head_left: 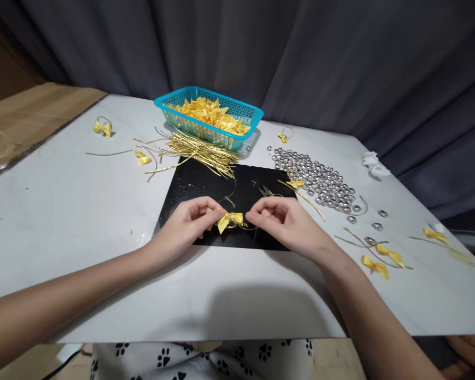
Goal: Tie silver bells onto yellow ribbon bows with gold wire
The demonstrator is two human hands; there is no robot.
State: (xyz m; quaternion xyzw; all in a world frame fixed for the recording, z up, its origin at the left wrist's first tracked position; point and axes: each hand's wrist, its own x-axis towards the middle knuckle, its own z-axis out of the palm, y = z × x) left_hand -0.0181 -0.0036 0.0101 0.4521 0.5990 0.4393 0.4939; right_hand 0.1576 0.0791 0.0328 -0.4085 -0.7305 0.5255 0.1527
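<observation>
Over the front part of a black mat (221, 240), my left hand (196, 219) pinches the left side of a yellow ribbon bow (231, 218). A thin gold cord (247, 228) runs from the bow toward my right hand (283, 220). The thumb and forefinger of that hand are pressed together on the cord's end, just right of the bow. A pair of small scissors (266, 191) lies on the mat beyond my right hand, its handles partly hidden.
Behind the mat lies a pile of gold cords (198, 153), with a teal basket (209, 126) of yellow bows beyond it. Many silver beads (316, 177) spread at the right. Loose bows (375, 266) and cords lie nearer. White crumpled tissue (375, 164) sits by the right edge.
</observation>
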